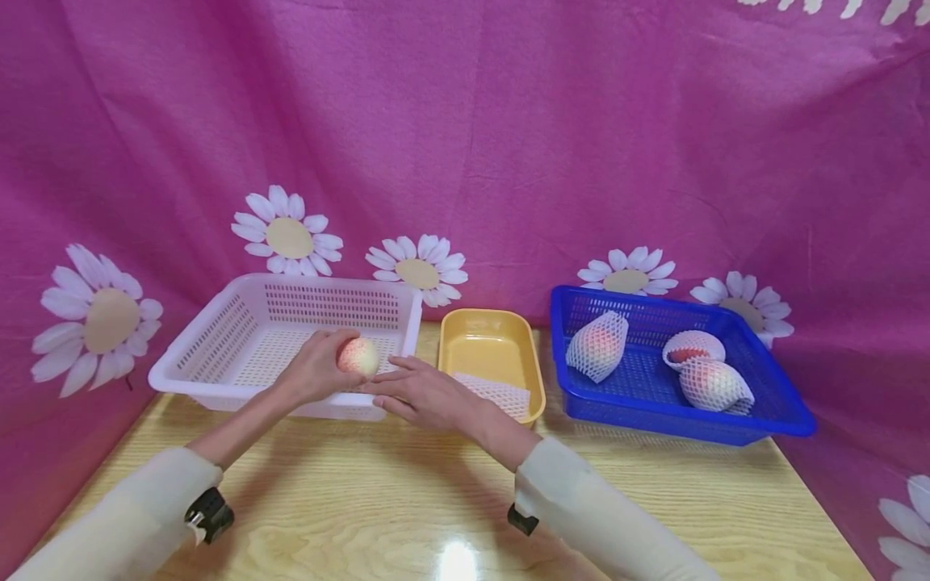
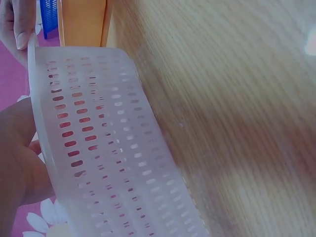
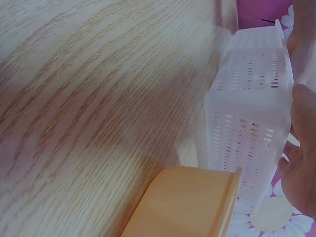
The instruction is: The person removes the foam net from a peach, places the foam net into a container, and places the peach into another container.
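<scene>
In the head view my left hand (image 1: 317, 369) grips a bare pale peach with a pink blush (image 1: 359, 357) over the front right of the white slotted basket (image 1: 410, 323). My right hand (image 1: 429, 393) stretches across that basket's front right corner, its fingers extended and fingertips close by the peach. From the left wrist, the basket wall (image 2: 98, 123) fills much of the view and hides most of the peach, with the left hand (image 2: 22, 163) behind its rim. The right wrist view catches part of the right hand (image 3: 301, 153) at the basket's rim.
A yellow tray (image 1: 479, 351) stands right of the white basket, with a white foam net (image 1: 497, 395) lying in its front. Farther right, a blue basket (image 1: 654, 420) holds peaches in foam nets (image 1: 601, 345). A pink flowered cloth (image 1: 494, 161) hangs behind the wooden table (image 1: 378, 500).
</scene>
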Demonstrator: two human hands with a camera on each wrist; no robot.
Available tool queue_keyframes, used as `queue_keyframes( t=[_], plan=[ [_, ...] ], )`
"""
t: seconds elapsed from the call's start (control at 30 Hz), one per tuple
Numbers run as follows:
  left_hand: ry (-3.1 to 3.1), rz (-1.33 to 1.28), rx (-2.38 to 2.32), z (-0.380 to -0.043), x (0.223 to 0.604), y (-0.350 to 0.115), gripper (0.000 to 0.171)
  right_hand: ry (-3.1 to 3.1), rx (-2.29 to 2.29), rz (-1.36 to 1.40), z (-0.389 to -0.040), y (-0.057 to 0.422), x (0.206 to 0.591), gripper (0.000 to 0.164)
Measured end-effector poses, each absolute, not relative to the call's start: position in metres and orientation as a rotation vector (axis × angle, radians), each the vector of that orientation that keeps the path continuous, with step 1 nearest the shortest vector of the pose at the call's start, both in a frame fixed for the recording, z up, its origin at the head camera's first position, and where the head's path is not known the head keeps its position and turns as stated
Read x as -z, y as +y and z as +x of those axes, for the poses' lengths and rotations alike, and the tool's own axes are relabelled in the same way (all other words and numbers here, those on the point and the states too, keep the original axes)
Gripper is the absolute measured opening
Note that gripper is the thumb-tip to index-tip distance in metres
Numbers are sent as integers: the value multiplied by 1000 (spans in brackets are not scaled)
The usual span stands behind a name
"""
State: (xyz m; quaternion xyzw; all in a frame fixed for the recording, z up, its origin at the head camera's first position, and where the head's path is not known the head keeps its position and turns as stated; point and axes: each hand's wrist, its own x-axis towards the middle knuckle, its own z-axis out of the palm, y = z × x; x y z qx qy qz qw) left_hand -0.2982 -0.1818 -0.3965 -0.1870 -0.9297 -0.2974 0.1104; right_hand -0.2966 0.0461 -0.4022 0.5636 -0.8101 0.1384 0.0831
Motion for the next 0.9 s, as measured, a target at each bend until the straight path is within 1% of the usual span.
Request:
queue_keyframes(
  t=[0.37, 0.9],
  plan=[
    [-2838, -544, 828, -309, 396, -181, 65, -2434, -411, 1662, -295, 46, 403, 35],
    [-2894, -684, 696, -318, 399, -180, 61, -2442, -401, 1633, -294, 47, 402, 35]
  ],
)
